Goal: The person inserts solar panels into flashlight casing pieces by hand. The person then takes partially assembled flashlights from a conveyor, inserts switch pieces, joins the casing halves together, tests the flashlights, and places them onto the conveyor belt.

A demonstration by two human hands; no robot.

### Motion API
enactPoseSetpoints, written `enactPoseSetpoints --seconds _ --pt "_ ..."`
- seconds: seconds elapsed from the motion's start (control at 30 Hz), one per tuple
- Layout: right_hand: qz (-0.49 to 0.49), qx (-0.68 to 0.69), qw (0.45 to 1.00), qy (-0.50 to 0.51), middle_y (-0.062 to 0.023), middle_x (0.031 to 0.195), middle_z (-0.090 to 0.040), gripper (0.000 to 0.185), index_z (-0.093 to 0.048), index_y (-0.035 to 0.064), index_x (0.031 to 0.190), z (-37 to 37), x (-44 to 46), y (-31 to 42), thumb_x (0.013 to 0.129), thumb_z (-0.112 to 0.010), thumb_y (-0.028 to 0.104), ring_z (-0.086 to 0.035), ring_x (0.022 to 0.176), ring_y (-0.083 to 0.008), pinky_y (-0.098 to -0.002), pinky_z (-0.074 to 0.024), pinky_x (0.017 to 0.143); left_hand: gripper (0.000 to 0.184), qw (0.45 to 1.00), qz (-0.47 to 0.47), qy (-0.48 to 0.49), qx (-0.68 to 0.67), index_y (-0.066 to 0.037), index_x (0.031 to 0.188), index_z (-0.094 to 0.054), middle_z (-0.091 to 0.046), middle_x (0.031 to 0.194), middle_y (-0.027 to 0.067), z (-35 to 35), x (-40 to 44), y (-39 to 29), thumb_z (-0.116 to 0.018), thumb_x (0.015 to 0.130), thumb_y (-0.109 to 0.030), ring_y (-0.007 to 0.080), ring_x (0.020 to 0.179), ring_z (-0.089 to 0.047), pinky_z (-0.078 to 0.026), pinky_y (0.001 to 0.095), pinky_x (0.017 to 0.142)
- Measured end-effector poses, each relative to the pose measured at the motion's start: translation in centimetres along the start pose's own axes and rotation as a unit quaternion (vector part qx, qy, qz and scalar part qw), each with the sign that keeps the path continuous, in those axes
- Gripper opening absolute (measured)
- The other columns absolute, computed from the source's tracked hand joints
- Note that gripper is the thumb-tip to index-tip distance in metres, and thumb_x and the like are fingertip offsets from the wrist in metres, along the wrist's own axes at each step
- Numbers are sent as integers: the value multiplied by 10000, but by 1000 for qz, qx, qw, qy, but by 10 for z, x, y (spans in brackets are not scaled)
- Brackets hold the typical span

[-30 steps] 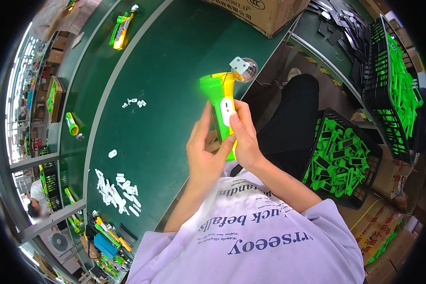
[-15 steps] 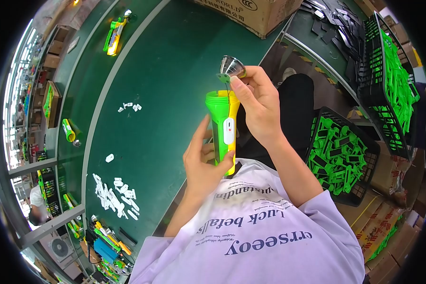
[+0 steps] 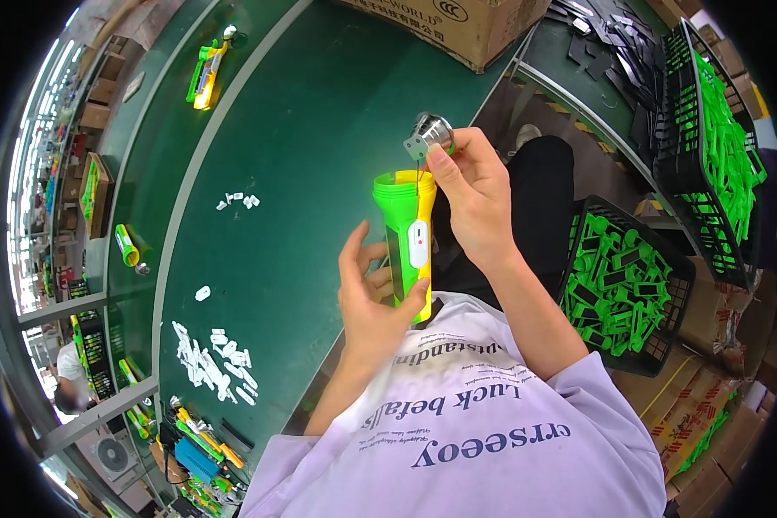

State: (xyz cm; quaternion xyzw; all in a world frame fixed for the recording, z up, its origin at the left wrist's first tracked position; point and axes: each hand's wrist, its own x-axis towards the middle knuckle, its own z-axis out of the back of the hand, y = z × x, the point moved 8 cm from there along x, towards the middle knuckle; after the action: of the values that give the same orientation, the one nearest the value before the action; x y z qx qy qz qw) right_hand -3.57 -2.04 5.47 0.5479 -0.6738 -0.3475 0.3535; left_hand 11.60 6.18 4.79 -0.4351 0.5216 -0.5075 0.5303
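My left hand is wrapped round the lower part of a green and yellow flashlight body, held upright with its wide mouth up. On its side sits a white switch plate with a small red dot. Above the mouth, my right hand pinches a shiny reflector between thumb and fingers. A small board with holes shows at the reflector's back. A thin wire runs from it down to the body's mouth. Reflector and body are apart.
White plastic pieces lie scattered on the green table. More flashlights lie on the strip at left. A cardboard box stands at the far edge. Black crates of green parts are at right. A person is at far left.
The reflector has tilted in my right hand and dropped slightly, turning its back more toward me. My left hand still holds the body, nearly in place.
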Motion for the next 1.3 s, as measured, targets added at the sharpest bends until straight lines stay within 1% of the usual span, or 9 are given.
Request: enactPoseSetpoints --seconds 0.1,0.33,0.73,0.83,0.93,1.0,1.07,1.17,1.3 --pt "51 -99 994 -6 1 899 -587 159 -572 19 995 2 0 7 966 -640 160 -539 809 -56 -223 -454 736 894 1000 3 14 4 -50 1468 -185 -508 1207 189 -2 -2 2 -724 767 79 283 1006 -662 -593 368 815" --pt "85 -38 996 -7 2 899 -583 141 -563 21 994 1 -1 7 955 -648 126 -553 817 -63 -221 -461 743 844 998 12 23 -59 -57 1459 -192 -502 1216 174 -4 -5 8 -701 798 72 280 1027 -647 -583 371 830" --pt "94 -26 995 -28 -24 931 -575 94 -562 -4 988 8 0 6 936 -632 31 -565 817 -59 -225 -472 732 665 996 -88 -14 28 -71 1400 -170 -391 1277 185 -1 -11 18 -582 887 32 256 974 -628 -582 331 748" --pt "69 -35 997 -25 -29 925 -579 98 -567 -14 973 9 1 6 933 -637 43 -559 805 -63 -227 -475 734 658 998 -56 -8 17 -74 1390 -173 -388 1273 181 -2 -11 20 -597 892 2 260 949 -636 -585 327 728" --pt "45 -162 985 -25 -28 927 -578 105 -574 -6 943 13 2 2 949 -621 88 -565 794 -68 -234 -487 702 654 996 -94 -5 -8 -56 1392 -196 -396 1274 179 -3 -12 19 -613 890 -11 251 930 -641 -586 324 727" --pt "-105 -29 992 -64 -33 922 -578 122 -591 10 931 24 -3 -22 956 -611 129 -581 788 -79 -254 -517 659 646 993 -90 -15 77 -30 1391 -229 -405 1277 179 1 -10 21 -626 883 -9 244 930 -641 -585 322 722" --pt "-102 -30 993 -50 -54 939 -590 205 -593 25 999 26 -9 -28 993 -542 224 -607 780 -109 -282 -553 633 635 998 -56 -30 9 -4 1388 -253 -412 1281 178 2 -6 18 -636 882 -17 241 947 -637 -577 319 717" --pt "-230 45 971 -45 -118 1057 -617 462 -543 15 1172 28 -28 -55 1017 -401 425 -643 865 -189 -332 -584 680 653 993 -106 -31 49 0 1395 -239 -409 1290 178 7 -2 13 -642 882 -31 238 956 -632 -554 306 733" --pt "-239 83 963 88 -94 1111 -612 530 -502 22 1325 0 -66 -66 1028 -398 449 -628 961 -174 -316 -570 763 644 979 -120 -47 159 14 1391 -295 -461 1281 181 11 8 -3 -665 867 -49 218 960 -627 -526 292 764"
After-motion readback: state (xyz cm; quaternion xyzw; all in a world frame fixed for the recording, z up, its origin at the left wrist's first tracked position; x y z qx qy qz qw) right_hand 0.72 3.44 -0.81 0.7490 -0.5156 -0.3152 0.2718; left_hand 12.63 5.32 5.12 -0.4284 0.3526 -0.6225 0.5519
